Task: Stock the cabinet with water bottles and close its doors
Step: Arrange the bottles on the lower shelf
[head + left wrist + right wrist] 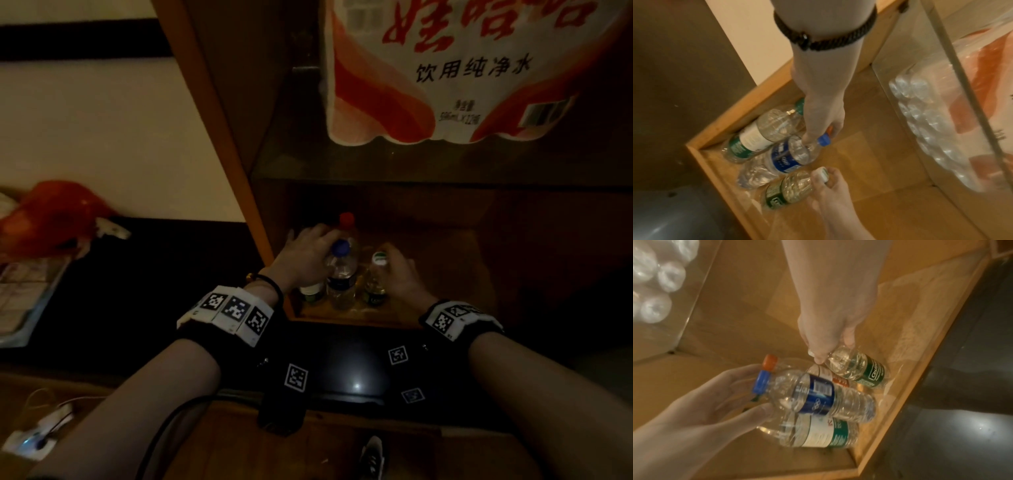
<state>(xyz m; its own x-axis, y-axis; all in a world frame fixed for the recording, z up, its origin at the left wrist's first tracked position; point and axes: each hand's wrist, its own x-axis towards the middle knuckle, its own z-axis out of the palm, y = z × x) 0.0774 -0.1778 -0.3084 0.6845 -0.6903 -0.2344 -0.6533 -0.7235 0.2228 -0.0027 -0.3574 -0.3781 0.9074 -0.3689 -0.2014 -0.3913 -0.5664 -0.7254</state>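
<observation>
Stocking step in progress, doors not yet dealt with. Left hand point(305, 255) is curled round the neck and shoulder of the blue-cap bottle point(340, 274), just under the cap; the left wrist view shows fingers point(809, 138) wrapped at the neck. Right hand point(399, 270) pinches the top of the small green-label bottle point(376, 281), fingers closed over its pale cap. Both bottles stand upright on the lower shelf floor point(445, 274) of the cabinet point(219, 113), close together between the two hands; whether they touch each other I cannot tell. Just behind the left hand stands a red-cap bottle point(347, 222); under the left palm, on its outer side, sits a white-and-green-label bottle point(754, 138), tight to the cabinet's side wall. Above both hands, on the glass shelf point(428, 161), rests a shrink-wrapped multipack of water point(462, 68). To the right of the right hand the shelf floor looks free. No door is clearly identifiable in these views. Judgement: both bottles appear seated or nearly so. The next move calls for letting go of both without tipping them, withdrawing the hands past the glass shelf edge, then either bringing more bottles or swinging the doors closed. Risk: the small bottle is light and the cluster is crowded, so a snagged finger could knock neighbours over.
</observation>
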